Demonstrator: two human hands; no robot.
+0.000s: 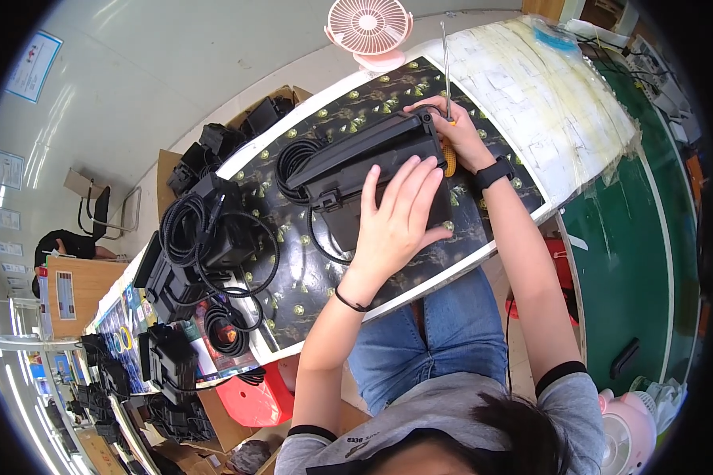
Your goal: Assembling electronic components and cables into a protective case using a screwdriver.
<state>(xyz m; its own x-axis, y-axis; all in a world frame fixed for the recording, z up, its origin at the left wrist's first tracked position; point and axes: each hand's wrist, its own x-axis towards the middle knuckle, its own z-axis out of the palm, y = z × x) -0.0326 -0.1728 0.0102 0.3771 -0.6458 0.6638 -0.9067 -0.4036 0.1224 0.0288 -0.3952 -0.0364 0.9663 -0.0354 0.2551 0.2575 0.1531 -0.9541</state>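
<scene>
A black plastic box (345, 226) with a hinged-looking lid and side latches lies on the dark patterned mat (293, 277) in front of me. My left hand (400, 210) rests flat on its front face, fingers stretched out. At the box's far right corner, my right hand (459, 134) is closed around a screwdriver (449, 161) with a yellow handle; its long metal shaft points away from me. The fingertips of that hand also touch the box's corner. A coil of black cable (291, 168) lies against the box's left end.
More black boxes with coiled cables (188, 229) crowd the table's left side. A pink fan (368, 28) stands at the far edge. Pale, taped sheeting (539, 103) covers the table's right part, beside a green surface (622, 261). A red stool (255, 396) stands below left.
</scene>
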